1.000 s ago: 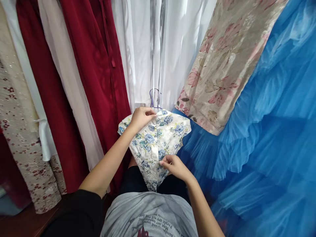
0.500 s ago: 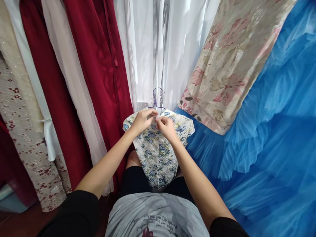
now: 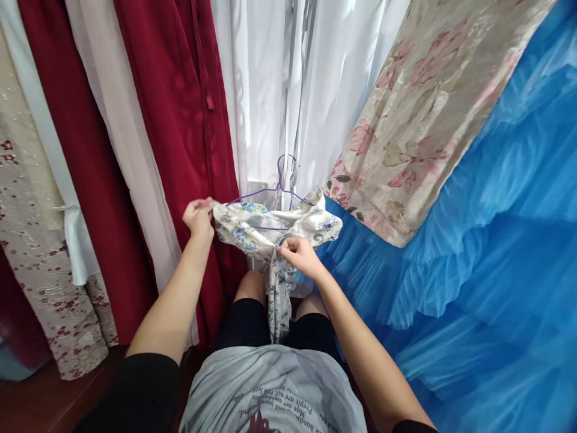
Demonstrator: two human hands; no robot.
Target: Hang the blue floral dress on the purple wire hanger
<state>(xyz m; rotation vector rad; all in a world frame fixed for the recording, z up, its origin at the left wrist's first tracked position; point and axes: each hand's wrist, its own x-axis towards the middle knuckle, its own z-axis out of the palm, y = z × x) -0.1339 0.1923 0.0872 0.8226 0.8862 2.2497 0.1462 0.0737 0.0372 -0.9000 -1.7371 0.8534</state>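
A white blouse with blue and yellow flowers (image 3: 247,236) hangs in front of me on a purple wire hanger (image 3: 256,193), whose hook points up. Its neck opening gapes, and the lower bar of the hanger shows inside. My left hand (image 3: 199,218) is closed in a pinch on the blouse's left sleeve edge, drawing it outward. At the middle, the fingers of my right hand (image 3: 300,254) pinch the blouse's front edge by the neckline and pull it toward me. Below that hand the body of the blouse falls in a narrow bunch between my knees.
Dark red dresses (image 3: 175,120) and a pale pink one (image 3: 108,108) hang at the left. White drapes (image 3: 265,90) are behind the hanger. To the right hang a beige floral garment (image 3: 419,132) and blue layered tulle (image 3: 491,270).
My left hand has moved left from the neckline to the sleeve edge. My right hand has come down slightly with the neckline. The blouse has gone from spread flat to gaping and bunched.
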